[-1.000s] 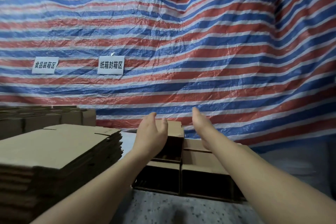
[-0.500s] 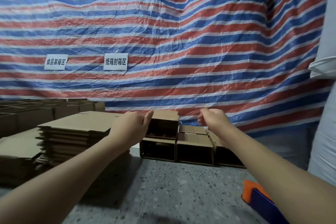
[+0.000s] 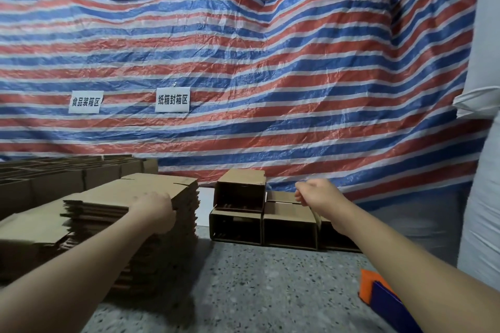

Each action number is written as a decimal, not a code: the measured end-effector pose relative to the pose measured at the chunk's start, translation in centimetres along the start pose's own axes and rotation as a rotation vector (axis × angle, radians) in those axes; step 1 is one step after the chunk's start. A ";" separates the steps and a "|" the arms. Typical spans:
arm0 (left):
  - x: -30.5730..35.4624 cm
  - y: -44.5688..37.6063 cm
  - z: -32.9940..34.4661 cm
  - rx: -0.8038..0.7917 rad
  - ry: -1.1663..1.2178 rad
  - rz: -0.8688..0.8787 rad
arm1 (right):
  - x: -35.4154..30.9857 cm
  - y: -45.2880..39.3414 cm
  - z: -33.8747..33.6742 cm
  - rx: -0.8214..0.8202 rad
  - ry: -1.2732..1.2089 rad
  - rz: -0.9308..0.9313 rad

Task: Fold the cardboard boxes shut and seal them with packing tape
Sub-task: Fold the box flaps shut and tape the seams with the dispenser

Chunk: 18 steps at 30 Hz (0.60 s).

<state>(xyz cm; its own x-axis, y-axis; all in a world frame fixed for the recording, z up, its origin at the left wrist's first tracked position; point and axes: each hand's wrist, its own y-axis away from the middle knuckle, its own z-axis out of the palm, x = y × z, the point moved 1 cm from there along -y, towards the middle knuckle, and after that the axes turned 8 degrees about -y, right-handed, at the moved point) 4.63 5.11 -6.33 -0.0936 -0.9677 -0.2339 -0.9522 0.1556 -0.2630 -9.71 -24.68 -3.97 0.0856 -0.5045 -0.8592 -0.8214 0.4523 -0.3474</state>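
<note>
A striped tarp (image 3: 270,76) carrying two white signs (image 3: 172,99) hangs behind the speckled floor (image 3: 257,286).

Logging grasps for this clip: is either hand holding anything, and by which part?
The left hand rests on the flat cardboard stack; a grip cannot be told. The right hand is curled, holding nothing.
</note>
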 end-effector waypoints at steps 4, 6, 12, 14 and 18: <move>-0.1 0.4 0.0 0.070 0.003 0.009 | 0.2 0.1 0.6 -0.013 0.013 0.026; -0.2 0.6 -0.1 0.089 0.028 -0.006 | 0.4 0.1 0.9 -0.022 0.021 0.033; 0.6 1.1 0.0 0.203 -0.017 -0.003 | 1.3 -0.1 1.4 -0.058 0.022 0.020; 0.8 1.2 -0.2 0.263 0.039 0.010 | 1.5 -0.2 1.5 -0.063 0.017 0.012; 0.3 1.5 -2.8 0.641 0.018 0.020 | 1.4 -0.4 1.3 -0.056 0.032 0.017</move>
<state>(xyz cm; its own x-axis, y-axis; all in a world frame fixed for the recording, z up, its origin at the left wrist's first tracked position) 2.34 4.53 -4.22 -0.1198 -0.9658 -0.2301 -0.5876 0.2558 -0.7677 -8.52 -24.65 -5.53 0.0543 -0.5204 -0.8522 -0.8531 0.4193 -0.3105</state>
